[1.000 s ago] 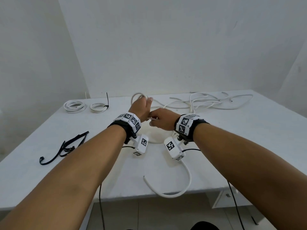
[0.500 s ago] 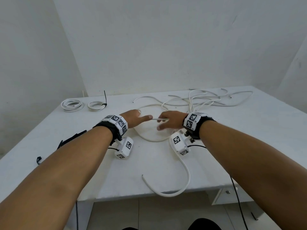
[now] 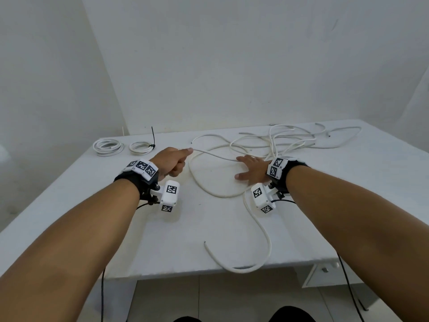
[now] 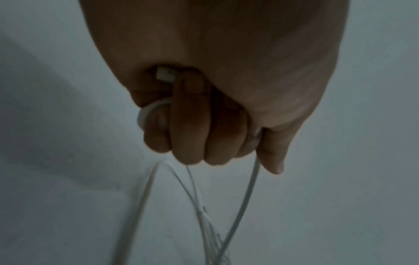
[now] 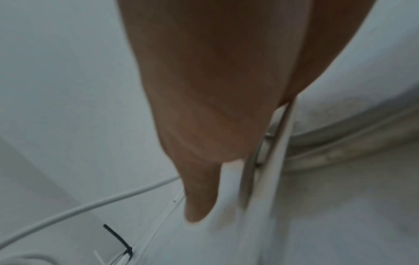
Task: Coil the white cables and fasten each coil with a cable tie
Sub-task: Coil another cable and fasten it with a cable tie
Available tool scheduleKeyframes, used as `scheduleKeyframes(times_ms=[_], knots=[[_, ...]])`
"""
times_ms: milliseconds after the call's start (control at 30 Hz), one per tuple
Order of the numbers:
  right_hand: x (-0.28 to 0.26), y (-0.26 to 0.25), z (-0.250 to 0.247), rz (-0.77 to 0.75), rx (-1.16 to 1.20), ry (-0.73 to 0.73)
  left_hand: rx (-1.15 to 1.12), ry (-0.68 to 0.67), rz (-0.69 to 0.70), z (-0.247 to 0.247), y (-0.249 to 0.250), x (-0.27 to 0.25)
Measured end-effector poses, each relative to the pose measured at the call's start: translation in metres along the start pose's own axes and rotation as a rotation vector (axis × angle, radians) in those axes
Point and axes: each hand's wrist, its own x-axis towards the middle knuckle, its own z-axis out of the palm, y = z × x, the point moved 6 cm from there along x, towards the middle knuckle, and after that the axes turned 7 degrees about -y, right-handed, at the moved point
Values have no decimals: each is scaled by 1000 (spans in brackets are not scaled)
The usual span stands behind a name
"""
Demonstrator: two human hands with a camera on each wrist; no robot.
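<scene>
White cable (image 3: 210, 155) runs taut from the left hand (image 3: 172, 160), fist closed on its end, across to the right hand (image 3: 251, 168), which lies flat with straight fingers on the table (image 3: 92, 217). Beyond the left fist sit two finished coils (image 3: 141, 148).

Left wrist view: curled fingers (image 4: 189, 125) clamp the cable (image 4: 248, 193); its cut end shows inside the fist.

Right wrist view: extended fingers (image 5: 199, 193) rest against cable (image 5: 274, 161); a black cable tie (image 5: 118, 238) stands ahead of the fingertips.
</scene>
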Motion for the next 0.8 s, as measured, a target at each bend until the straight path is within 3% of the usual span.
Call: scheduleKeyframes(times_ms=[233, 367, 600, 733, 800], knots=[[1, -21, -10, -29, 88, -8, -572, -338, 118, 45, 39, -17], [-2, -40, -21, -96, 95, 103, -845, -403, 252, 55, 73, -18], [-11, -64, -30, -117, 55, 276, -1028, -18, 368, 28, 86, 7], [-14, -83, -24, -280, 98, 267, -950, 277, 387, 7, 77, 11], [-18, -92, -24, -362, 171, 238, -752, 390, 393, -1, 73, 10]])
